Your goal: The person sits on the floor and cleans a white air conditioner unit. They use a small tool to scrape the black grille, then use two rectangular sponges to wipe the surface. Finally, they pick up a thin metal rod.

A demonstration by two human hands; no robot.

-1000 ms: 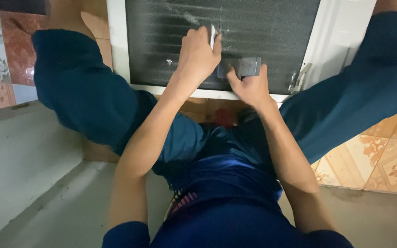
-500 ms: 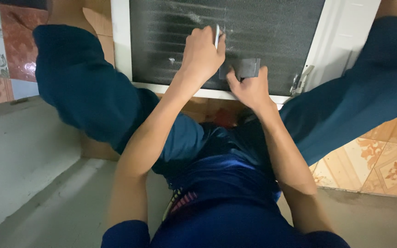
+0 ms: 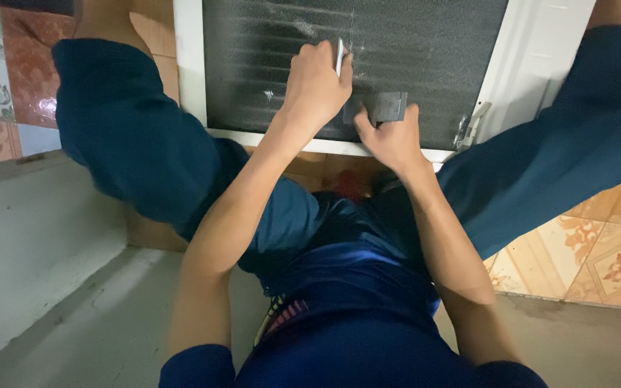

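Left hand [image 3: 315,86] clamps one white tool [image 3: 339,56]; right hand [image 3: 391,136] pinches one grey block [image 3: 381,108] (finned panel [image 3: 411,43]).

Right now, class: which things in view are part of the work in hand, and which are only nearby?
In the work:
left hand holding a thin white tool
right hand on a grey block
dark finned panel

Only nearby:
white frame
patterned floor tiles
concrete step

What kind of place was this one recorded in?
Probably the floor of a home, used as a repair spot. Patterned floor tiles lie by a concrete step, and the left hand and right hand work on a white-framed finned appliance panel.
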